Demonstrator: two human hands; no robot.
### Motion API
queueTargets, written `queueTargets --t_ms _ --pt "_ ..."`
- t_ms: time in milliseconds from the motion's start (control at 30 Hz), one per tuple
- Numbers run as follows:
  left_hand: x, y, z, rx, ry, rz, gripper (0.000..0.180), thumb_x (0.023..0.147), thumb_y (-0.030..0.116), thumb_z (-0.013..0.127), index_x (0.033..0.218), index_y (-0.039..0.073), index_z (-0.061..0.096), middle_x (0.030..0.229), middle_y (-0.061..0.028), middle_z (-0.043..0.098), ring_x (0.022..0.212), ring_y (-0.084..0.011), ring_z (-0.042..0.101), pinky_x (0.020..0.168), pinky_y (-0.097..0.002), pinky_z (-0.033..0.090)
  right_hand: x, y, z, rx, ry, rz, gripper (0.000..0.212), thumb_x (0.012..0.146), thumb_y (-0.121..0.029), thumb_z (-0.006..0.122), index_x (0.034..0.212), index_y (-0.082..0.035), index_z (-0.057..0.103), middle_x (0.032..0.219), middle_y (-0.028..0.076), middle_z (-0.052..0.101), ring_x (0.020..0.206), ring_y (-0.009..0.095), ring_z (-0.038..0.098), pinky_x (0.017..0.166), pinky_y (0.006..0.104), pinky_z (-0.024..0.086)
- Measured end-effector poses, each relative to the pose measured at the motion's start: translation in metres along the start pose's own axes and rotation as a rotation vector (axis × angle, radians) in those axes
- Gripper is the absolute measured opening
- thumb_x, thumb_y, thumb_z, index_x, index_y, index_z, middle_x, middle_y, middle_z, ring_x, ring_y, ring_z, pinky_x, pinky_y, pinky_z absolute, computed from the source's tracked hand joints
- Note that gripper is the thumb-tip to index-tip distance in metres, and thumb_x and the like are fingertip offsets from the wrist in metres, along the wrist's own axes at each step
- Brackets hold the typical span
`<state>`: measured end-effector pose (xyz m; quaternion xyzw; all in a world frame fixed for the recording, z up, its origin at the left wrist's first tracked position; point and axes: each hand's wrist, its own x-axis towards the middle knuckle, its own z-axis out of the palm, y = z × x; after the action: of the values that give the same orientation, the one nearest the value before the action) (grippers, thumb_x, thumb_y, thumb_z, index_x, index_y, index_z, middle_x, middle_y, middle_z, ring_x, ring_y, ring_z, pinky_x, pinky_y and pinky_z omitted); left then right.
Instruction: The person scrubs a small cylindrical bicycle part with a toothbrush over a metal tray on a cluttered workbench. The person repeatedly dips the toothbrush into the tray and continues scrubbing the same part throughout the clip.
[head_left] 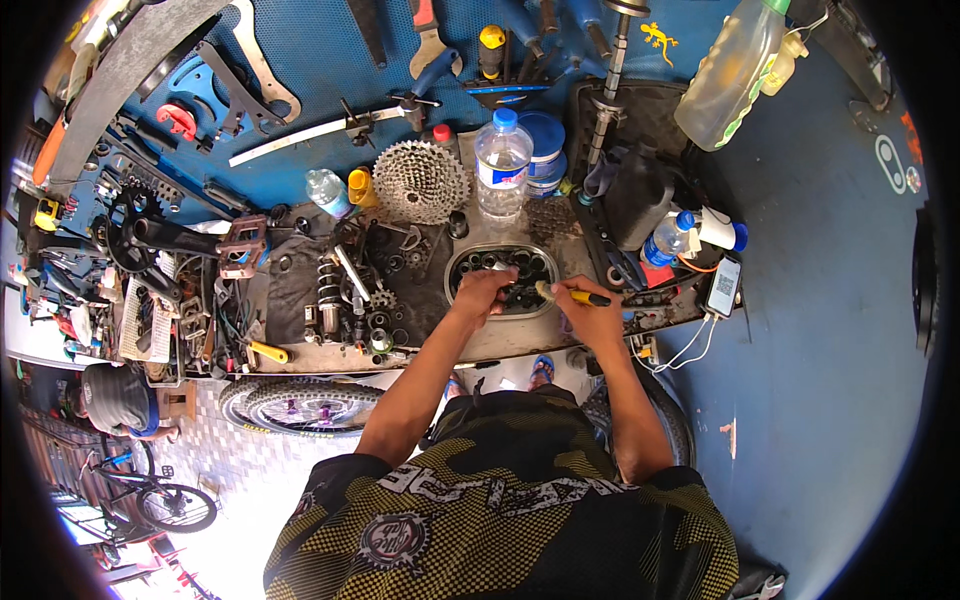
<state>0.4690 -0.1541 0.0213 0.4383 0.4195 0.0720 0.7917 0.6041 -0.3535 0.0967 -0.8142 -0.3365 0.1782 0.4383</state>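
Note:
My left hand point(482, 293) is over the left part of an oval metal tray point(551, 262) on the workbench. Its fingers are closed around a small part, mostly hidden by them and too small to name. Several dark, greasy parts point(522, 296) lie in the tray. At the tray's right edge, my right hand point(592, 318) grips a brush point(590, 298) with a yellow and black handle. The brush's pale bristles point(545, 290) point left, toward my left hand.
Behind the tray stand a large bottle of clear liquid point(502, 175) and a bicycle cassette point(420, 183). A shock absorber point(329, 290) and loose parts lie left. To the right are a small bottle point(668, 240) and a cabled phone point(724, 287). Someone crouches point(118, 400) at far left.

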Motion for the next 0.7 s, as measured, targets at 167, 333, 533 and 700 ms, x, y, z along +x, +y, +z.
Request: queueTargets --t_ms 167,333,533,700 --pt "-0.009 -0.003 -0.017 -0.168 -0.044 -0.105 0.015 0.098 0.016 0.079 0.11 0.009 0.073 0.092 0.0002 0.066 0.076 -0.0128 0.058 0.062 -0.0318 0.048 0.0 -0.001 0.003 0.026 0.003 0.016 0.03 0.101 -0.035 0.079 0.105 -0.006 0.08 0.078 0.005 0.074 0.071 0.012 0.066 0.069 0.0318 0.053" --pt "-0.01 0.002 -0.019 -0.129 0.011 -0.094 0.016 0.098 0.013 0.074 0.114 0.01 0.074 0.094 0.0007 0.067 0.08 -0.0132 0.061 0.061 -0.0311 0.051 -0.003 -0.013 -0.001 -0.012 0.002 0.021 0.032 0.101 -0.039 0.079 0.105 -0.007 0.08 0.079 0.007 0.075 0.073 0.017 0.071 0.07 0.035 0.054" --pt "-0.005 -0.006 -0.024 0.015 0.002 0.055 0.027 0.096 0.026 0.084 0.113 0.008 0.075 0.097 -0.0002 0.07 0.078 -0.0115 0.061 0.058 -0.0274 0.05 -0.002 -0.014 0.001 -0.051 0.002 0.016 0.032 0.101 -0.039 0.079 0.106 -0.008 0.081 0.082 0.009 0.078 0.076 0.021 0.076 0.072 0.0363 0.056" --pt "-0.043 0.078 -0.004 0.437 -0.006 0.299 0.023 0.096 0.02 0.084 0.112 0.006 0.076 0.099 -0.0011 0.07 0.078 -0.0097 0.062 0.061 -0.0296 0.052 -0.003 -0.006 0.004 0.017 0.041 -0.028 0.031 0.099 -0.044 0.079 0.102 -0.013 0.082 0.078 0.01 0.077 0.075 0.032 0.077 0.071 0.0409 0.057"
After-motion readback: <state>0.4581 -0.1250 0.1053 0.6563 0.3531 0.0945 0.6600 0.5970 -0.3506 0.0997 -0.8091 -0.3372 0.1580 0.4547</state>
